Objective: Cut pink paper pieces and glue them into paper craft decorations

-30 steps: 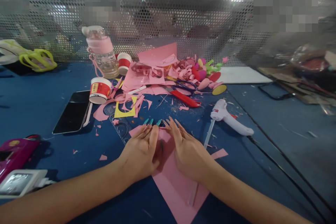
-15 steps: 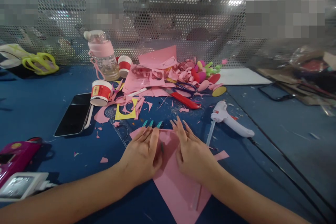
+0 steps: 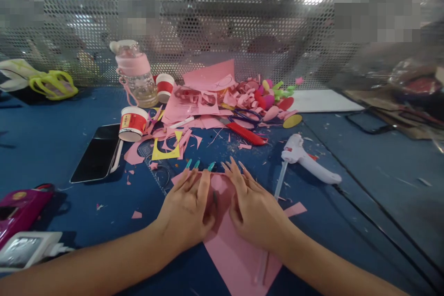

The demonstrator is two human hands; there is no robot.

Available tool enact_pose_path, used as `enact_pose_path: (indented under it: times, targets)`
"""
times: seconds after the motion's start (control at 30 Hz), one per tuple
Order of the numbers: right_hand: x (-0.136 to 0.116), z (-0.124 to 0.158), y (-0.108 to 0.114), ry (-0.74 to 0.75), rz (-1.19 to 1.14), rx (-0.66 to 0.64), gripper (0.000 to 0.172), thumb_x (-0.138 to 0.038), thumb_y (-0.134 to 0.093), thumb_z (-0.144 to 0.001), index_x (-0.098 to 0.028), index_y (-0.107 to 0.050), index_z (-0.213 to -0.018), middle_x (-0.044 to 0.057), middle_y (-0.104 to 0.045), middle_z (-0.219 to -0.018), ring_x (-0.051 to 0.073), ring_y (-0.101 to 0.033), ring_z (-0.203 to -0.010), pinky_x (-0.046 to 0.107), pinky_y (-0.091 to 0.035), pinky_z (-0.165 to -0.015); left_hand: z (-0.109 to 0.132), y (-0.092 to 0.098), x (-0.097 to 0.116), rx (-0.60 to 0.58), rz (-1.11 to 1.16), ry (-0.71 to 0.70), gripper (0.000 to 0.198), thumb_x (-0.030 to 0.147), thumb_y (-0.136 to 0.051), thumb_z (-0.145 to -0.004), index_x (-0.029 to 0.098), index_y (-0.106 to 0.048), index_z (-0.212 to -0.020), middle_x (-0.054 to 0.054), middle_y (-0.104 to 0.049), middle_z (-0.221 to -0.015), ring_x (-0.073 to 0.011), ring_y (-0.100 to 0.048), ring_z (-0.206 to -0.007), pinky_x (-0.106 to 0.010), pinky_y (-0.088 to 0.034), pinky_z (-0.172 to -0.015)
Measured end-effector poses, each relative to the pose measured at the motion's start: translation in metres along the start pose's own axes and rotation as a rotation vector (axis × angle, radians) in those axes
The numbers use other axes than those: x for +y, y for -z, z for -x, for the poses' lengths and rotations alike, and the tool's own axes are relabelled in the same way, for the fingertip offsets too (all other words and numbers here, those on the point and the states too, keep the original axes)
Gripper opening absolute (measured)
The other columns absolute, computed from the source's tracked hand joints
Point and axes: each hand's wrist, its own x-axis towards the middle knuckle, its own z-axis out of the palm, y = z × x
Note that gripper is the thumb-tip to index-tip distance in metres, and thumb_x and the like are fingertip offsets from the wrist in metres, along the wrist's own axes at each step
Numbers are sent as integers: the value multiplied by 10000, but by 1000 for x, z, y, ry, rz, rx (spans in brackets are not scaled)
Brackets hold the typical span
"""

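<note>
A pink craft sheet (image 3: 229, 240) lies on the blue table, one corner towards me, its far edge under my fingers. My left hand (image 3: 187, 208) rests on its left part with fingers stretched out past the far edge; the nails are teal. Beside it, my right hand (image 3: 258, 208) presses on the right part, fingers extended and slightly apart over the same edge. Both thumbs are bent inward above the sheet. A clear stick (image 3: 262, 268) lies on the sheet's near right part, below my right wrist. What the palms cover is hidden.
A white glue gun (image 3: 308, 159) with a cord lies to the right. Ahead are pink scraps (image 3: 190, 99), a red-handled cutter (image 3: 246, 134), paper cups (image 3: 133, 124) and a bottle (image 3: 135, 74). At left lie a phone (image 3: 97, 152) and a magenta device (image 3: 24, 208).
Both hands keep almost the same place on the pink sheet, with only a slight shift of the fingers. The whole view has moved a little.
</note>
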Motion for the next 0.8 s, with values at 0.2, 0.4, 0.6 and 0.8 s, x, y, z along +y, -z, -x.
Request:
enact_pose_path:
  times: [0.2,0.4,0.6,0.8]
  targets:
    - [1,0,2,5,-5,-4,737,-83,-396,-675,87,-160,-1353,249,-516,-1237,298,-413,-1226,458,-431,-964,0,0,0,-9,-21,-13,559,183,-487,-626,-5,-418,-1148,-218,-660,-978,-291,-634,-940,-428,-509,-877]
    - [16,-6,14,-218,-83,359,554,-174,-450,-814,-142,-285,-1342,128,-552,-1242,229,-527,-1133,372,-506,-864,-1,-1,-1,-45,5,-18,532,183,-493,-649,-16,-422,-1137,-229,-662,-963,-286,-637,-933,-415,-505,-882]
    - [34,-12,22,-447,-398,447,192,-300,-595,-784,-182,-597,-936,28,-712,-744,188,-686,-694,277,-534,-612,0,-1,0,-16,-12,-23,486,191,-464,-708,-18,-428,-1145,-215,-668,-954,-277,-641,-921,-415,-503,-872]
    - [55,-16,31,-595,-448,138,274,-415,-565,-776,-184,-543,-631,-20,-616,-476,126,-560,-361,227,-391,-419,0,-2,0,9,-35,-26,436,206,-458,-741,-8,-456,-1121,-191,-674,-936,-281,-636,-926,-415,-500,-869]
